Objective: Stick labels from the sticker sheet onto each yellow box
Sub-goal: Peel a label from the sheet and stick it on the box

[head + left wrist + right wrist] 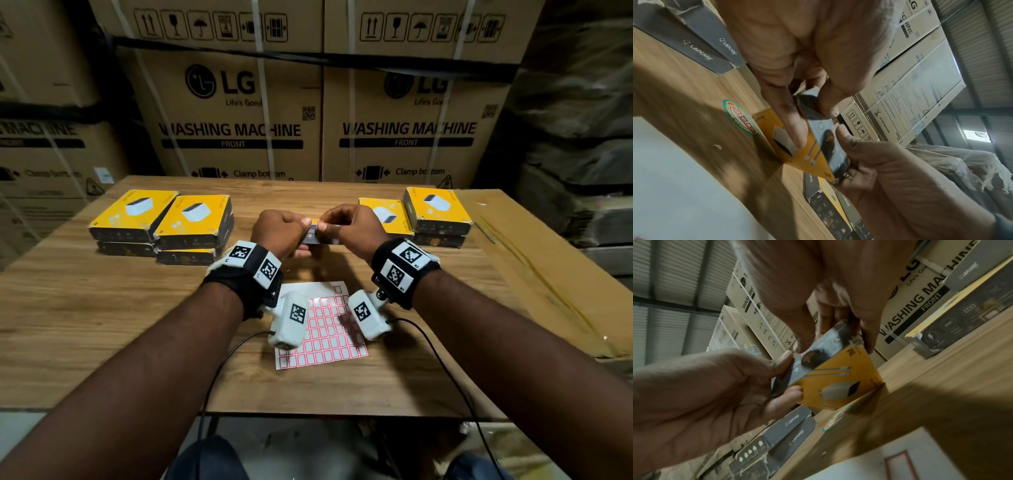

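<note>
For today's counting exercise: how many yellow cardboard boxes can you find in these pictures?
9: four stacked in pairs at table's left, four likewise at right, one held between left hand and right hand. Others may be hidden.

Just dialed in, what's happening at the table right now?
A person is holding one yellow box up off the wooden table with both hands. The left hand grips its end, and the right hand pinches at its grey side, where a small label seems to be going on. The sticker sheet lies flat below the wrists. Stacks of yellow boxes sit to the left and right.
</note>
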`<state>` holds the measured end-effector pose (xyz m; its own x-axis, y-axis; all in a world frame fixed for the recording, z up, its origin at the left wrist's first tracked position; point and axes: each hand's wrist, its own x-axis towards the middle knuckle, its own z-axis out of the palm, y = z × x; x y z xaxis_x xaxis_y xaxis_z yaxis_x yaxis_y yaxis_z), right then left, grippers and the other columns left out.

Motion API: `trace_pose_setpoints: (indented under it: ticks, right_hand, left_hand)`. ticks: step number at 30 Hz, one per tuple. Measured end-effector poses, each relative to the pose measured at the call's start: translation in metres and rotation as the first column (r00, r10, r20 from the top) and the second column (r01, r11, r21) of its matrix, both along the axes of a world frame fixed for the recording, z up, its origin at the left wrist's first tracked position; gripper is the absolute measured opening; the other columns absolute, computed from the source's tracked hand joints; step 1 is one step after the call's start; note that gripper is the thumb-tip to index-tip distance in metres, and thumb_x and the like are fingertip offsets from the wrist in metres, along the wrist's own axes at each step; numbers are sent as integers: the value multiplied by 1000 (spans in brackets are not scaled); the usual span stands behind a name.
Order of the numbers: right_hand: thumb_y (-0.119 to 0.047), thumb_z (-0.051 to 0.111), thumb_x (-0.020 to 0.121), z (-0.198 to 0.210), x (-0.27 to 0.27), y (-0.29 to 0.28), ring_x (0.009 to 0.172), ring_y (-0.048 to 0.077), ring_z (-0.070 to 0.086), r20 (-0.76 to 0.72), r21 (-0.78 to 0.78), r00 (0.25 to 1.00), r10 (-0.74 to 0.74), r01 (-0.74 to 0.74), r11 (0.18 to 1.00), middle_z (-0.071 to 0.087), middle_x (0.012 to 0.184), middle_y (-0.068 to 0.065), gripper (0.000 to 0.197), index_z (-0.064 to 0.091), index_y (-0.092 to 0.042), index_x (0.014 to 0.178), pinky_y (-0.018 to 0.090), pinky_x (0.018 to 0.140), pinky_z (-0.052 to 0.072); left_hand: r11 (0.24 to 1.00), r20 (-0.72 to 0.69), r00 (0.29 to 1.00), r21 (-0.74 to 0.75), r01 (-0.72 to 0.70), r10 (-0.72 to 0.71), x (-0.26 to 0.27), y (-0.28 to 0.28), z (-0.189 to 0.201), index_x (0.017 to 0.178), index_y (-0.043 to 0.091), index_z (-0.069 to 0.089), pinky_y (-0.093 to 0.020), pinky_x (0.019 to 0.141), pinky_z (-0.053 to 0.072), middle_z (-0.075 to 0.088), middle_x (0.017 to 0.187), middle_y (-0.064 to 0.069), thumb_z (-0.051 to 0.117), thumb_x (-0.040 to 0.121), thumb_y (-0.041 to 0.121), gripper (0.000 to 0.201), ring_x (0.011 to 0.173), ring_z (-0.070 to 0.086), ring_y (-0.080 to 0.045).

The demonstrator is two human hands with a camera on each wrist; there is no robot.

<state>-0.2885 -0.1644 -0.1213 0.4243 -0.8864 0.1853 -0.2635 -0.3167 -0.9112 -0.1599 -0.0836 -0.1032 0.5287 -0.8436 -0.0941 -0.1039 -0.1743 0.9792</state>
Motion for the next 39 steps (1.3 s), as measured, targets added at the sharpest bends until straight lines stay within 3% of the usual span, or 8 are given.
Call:
trace_pose_setpoints:
  ticks: [4,9,12,19,23,28,32,39]
  right_hand:
    - [-26,81,75,1,1,3,83,19,70,-39,-37,998,-39,38,999,73,81,0,14,70,-18,79,37,76,58]
    - [-17,78,77,3,3,0,80,26,71,-44,-15,999,-30,29,999,73,78,4,9,72,-20,72,47,75,59]
    - [-7,72,83,6,-2,-1,83,27,69,-21,36,999,29,-28,999,72,84,11,4,73,-11,81,48,80,58]
    - [-29,80,76,5,-2,1,77,17,64,-93,5,996,-9,9,1000,71,80,0,15,70,-18,74,32,71,54]
    - [-25,79,77,5,-3,0,82,19,58,-32,245,999,6,2,969,63,91,7,24,61,-16,89,31,69,47]
    - [-11,63,85,17,1,11,87,25,60,108,500,992,66,-112,859,61,89,11,2,61,-10,85,37,79,51]
    - [-13,68,81,21,7,14,86,25,65,152,557,988,13,-96,825,64,99,16,33,63,1,111,38,72,59]
    - [0,55,84,29,7,13,69,25,58,190,626,981,-50,-82,775,58,76,13,7,59,-6,86,27,52,48]
  left_hand:
    - [1000,3,1000,-4,15,-15,0,-1,-1,94,10,72,-43,68,61,71,94,-19,67,90,18,11,70,74,-29]
    - [1000,-10,1000,2,24,-24,3,-1,-2,99,8,72,-41,67,62,70,97,-19,66,91,17,14,72,74,-30]
    - [1000,-5,1000,11,12,-12,3,-1,-2,103,8,72,-37,61,62,71,96,-18,66,91,17,16,74,74,-30]
    - [1000,3,1000,-1,18,-18,2,1,-5,96,13,73,-38,64,61,71,94,-14,66,90,17,10,72,74,-28]
    - [1000,-36,999,-11,-2,2,4,2,-8,100,10,72,-42,67,61,72,92,-18,67,91,21,16,73,73,-30]
    - [996,-85,996,-77,-45,39,0,0,-11,93,4,72,-42,59,61,71,91,-18,67,90,20,16,74,73,-30]
    - [992,-65,995,-105,-76,69,-1,-1,-12,89,7,74,-46,61,61,72,93,-17,68,87,19,13,77,73,-30]
    - [978,47,994,-191,-88,99,-7,1,-12,84,21,74,-39,59,61,72,96,-7,67,88,24,8,79,72,-23]
